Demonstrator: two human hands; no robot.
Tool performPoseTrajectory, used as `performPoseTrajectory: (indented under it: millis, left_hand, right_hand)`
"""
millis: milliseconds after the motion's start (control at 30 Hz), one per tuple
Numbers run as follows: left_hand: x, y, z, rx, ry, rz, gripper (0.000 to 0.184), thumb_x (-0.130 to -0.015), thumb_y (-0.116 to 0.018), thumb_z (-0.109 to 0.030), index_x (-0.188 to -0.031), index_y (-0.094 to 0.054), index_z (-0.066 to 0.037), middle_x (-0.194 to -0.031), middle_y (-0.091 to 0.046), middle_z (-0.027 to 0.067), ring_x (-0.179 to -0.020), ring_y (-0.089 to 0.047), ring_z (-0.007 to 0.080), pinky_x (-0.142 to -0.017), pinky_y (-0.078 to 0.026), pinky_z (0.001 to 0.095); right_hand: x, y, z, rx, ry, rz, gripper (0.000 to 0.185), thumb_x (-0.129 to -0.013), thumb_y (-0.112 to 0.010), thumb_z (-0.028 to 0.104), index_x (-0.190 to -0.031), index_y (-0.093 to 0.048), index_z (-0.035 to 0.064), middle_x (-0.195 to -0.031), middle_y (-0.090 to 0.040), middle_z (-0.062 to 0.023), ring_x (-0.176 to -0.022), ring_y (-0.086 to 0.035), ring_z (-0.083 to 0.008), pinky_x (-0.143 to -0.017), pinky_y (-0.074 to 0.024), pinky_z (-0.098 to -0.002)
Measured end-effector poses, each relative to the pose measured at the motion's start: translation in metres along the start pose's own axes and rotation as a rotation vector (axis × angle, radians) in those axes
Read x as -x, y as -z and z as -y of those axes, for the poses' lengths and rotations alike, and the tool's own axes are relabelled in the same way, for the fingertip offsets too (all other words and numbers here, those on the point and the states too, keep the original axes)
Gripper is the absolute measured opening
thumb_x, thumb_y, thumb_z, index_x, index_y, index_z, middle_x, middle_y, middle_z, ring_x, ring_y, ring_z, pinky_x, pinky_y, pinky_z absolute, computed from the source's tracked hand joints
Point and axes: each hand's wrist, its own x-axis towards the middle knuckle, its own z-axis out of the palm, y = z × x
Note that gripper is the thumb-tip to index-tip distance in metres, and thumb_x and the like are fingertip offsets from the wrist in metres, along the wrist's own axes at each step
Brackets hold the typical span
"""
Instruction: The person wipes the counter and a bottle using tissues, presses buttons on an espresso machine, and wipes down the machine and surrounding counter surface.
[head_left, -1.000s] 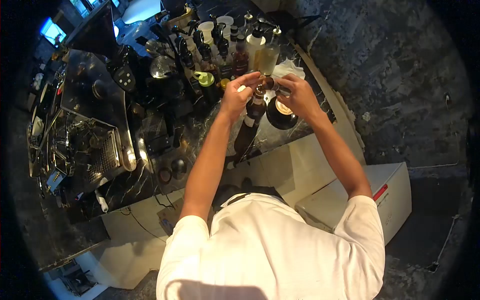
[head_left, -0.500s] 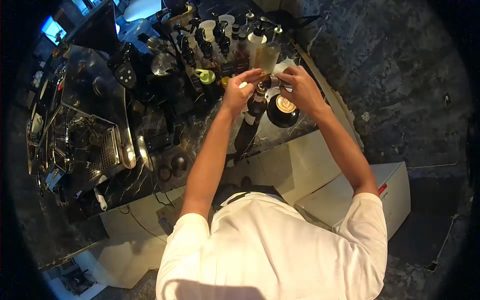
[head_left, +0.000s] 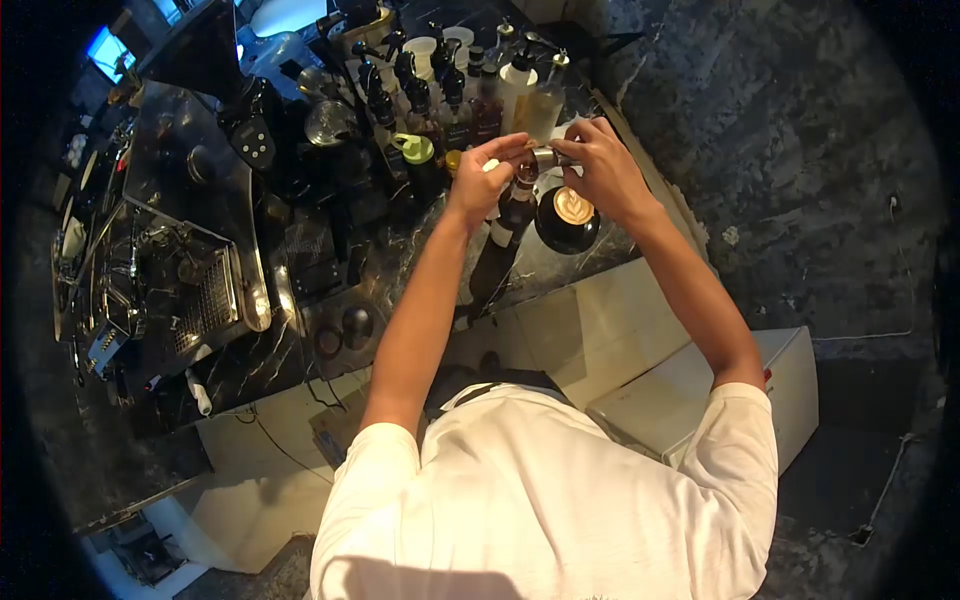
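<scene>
My left hand (head_left: 482,184) is raised beside the neck of a dark bottle (head_left: 515,212) with a pale label. Its fingers point right, and a small white thing (head_left: 490,166) shows by the thumb; I cannot make out what it is. My right hand (head_left: 612,178) pinches a small shiny metal cup (head_left: 547,158), which looks like a jigger, close to my left fingertips. Below my right hand, a latte (head_left: 573,206) with leaf-shaped foam art fills a black cup (head_left: 566,236) on the counter. The bottle stands just left of the cup.
Several pump bottles (head_left: 455,118) and a green-lidded container (head_left: 415,150) crowd the counter behind my hands. A cloudy tall bottle (head_left: 543,112) stands just beyond them. To the left are a coffee grinder (head_left: 250,135) and an espresso machine (head_left: 185,230). A rough dark wall (head_left: 800,180) rises on the right.
The view has shifted slightly. Both hands stay together above the bottle and cup, and the metal cup has shifted only a little between them.
</scene>
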Motion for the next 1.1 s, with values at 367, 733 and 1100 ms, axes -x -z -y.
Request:
performPoseTrajectory:
  millis: [367,733,1100]
  left_hand:
    - [0.001,0.002,0.003,-0.021,0.042,-0.064,0.045,-0.087,-0.048,0.004,-0.131,-0.058,0.004,-0.122,-0.067,0.0147,-0.109,-0.065,0.0191,-0.095,-0.050,0.0261]
    - [0.006,0.008,0.005,0.057,0.044,-0.205,0.049,-0.086,-0.044,0.005,-0.133,-0.054,0.007,-0.123,-0.066,0.0178,-0.109,-0.066,0.0240,-0.094,-0.051,0.0282]
    - [0.051,0.029,-0.021,0.078,0.064,-0.340,0.049,-0.086,-0.044,0.001,-0.134,-0.052,0.009,-0.125,-0.065,0.0199,-0.114,-0.065,0.0289,-0.097,-0.050,0.0322]
  right_hand:
    - [-0.023,0.010,0.013,0.230,0.229,-0.067,0.038,-0.069,-0.067,0.002,-0.104,-0.075,0.0132,-0.102,-0.058,-0.0034,-0.100,-0.050,-0.0243,-0.090,-0.0471,-0.0316]
    - [-0.009,-0.004,0.013,0.198,0.191,-0.165,0.036,-0.069,-0.068,0.002,-0.103,-0.075,0.0128,-0.105,-0.058,-0.0032,-0.100,-0.051,-0.0237,-0.092,-0.0457,-0.0310]
    - [0.014,-0.005,0.027,0.035,-0.213,-0.194,0.037,-0.071,-0.075,0.010,-0.108,-0.074,0.0085,-0.106,-0.064,-0.0034,-0.098,-0.057,-0.0241,-0.085,-0.0475,-0.0297]
